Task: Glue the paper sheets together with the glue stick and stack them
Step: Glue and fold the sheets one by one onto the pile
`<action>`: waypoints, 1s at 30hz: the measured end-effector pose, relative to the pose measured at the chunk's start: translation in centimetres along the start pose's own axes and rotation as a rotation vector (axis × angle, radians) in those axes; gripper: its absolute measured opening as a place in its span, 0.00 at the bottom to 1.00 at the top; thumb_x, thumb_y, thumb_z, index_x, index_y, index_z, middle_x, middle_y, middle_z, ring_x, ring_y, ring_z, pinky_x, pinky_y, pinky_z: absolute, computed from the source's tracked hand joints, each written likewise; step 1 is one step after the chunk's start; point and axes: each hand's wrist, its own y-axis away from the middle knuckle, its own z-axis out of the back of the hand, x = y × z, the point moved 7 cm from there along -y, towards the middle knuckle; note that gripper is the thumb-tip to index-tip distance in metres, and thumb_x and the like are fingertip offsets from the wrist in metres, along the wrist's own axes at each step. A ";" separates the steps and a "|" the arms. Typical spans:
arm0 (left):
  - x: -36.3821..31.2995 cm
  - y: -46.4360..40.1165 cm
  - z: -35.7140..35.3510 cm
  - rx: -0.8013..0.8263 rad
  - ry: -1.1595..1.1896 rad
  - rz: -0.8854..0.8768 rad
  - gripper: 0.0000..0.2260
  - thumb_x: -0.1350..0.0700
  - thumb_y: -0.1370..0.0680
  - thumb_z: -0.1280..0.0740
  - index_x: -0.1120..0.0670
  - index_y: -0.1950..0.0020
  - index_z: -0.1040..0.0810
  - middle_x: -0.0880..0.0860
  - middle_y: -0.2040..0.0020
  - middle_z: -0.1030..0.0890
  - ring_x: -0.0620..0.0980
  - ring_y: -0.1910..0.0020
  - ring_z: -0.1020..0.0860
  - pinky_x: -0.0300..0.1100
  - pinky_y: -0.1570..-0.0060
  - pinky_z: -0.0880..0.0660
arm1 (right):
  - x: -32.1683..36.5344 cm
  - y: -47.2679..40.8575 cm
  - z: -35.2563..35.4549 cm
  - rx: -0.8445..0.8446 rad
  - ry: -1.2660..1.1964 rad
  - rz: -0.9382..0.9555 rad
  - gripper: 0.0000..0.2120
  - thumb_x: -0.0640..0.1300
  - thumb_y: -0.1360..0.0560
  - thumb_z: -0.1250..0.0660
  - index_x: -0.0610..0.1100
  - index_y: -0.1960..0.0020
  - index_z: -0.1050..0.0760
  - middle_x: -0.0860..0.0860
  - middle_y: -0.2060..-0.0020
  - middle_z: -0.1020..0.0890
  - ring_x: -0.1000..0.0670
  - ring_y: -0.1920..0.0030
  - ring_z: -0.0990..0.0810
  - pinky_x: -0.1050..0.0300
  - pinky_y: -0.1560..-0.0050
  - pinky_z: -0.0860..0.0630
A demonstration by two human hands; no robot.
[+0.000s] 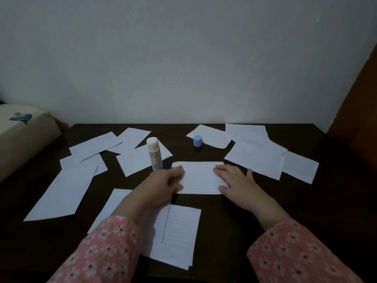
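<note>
A pale wall (183,58) stands behind a dark counter (244,231) covered with loose paper sheets. In the middle of the counter lies a lined sheet (199,177), flat and lengthwise from left to right. The left hand (165,182) rests on its left end; the grip of this hand is curled round the lower part of the glue stick (154,153), which stands almost upright with its white top up, just beside the left edge of that sheet. The right hand (234,179) lies flat on the right end of the same sheet, the fingers straight and spread, holding nothing. The blue cap (197,140) stands apart from the stick, near the far edge of the counter, touching the corner of a sheet there. A group of sheets (98,148) lies toward the far left corner, another group (261,152) toward the far right. Near the front edge, under the left forearm, lies a stack of lined sheets (179,231). Both sleeves (295,254) are pink with small flowers. A cream cushion (22,137) is by the left edge.
</note>
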 end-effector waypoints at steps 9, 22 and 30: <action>2.3 4.2 6.2 -0.981 0.461 0.027 0.10 0.52 0.24 0.32 0.49 0.46 0.32 0.48 0.60 0.29 0.47 0.63 0.28 0.39 0.66 0.28 | 0.5 -1.6 1.7 -0.339 0.068 -0.173 0.24 0.62 0.22 0.44 0.53 0.31 0.29 0.54 0.33 0.30 0.51 0.33 0.34 0.45 0.32 0.40; 4.6 0.1 4.5 -0.524 0.335 0.220 0.18 0.52 0.21 0.36 0.52 0.32 0.33 0.53 0.39 0.26 0.48 0.46 0.26 0.44 0.51 0.28 | 1.1 -1.8 0.6 -0.276 0.202 -0.339 0.29 0.64 0.23 0.45 0.48 0.29 0.33 0.51 0.30 0.33 0.46 0.30 0.38 0.35 0.29 0.47; 7.9 3.8 6.7 -0.158 -0.094 0.337 0.26 0.40 0.40 0.21 0.47 0.49 0.27 0.46 0.55 0.22 0.45 0.56 0.24 0.45 0.54 0.23 | 3.3 -0.8 2.0 -0.470 -0.053 -0.242 0.20 0.60 0.22 0.41 0.52 0.34 0.29 0.53 0.44 0.21 0.50 0.44 0.24 0.51 0.41 0.33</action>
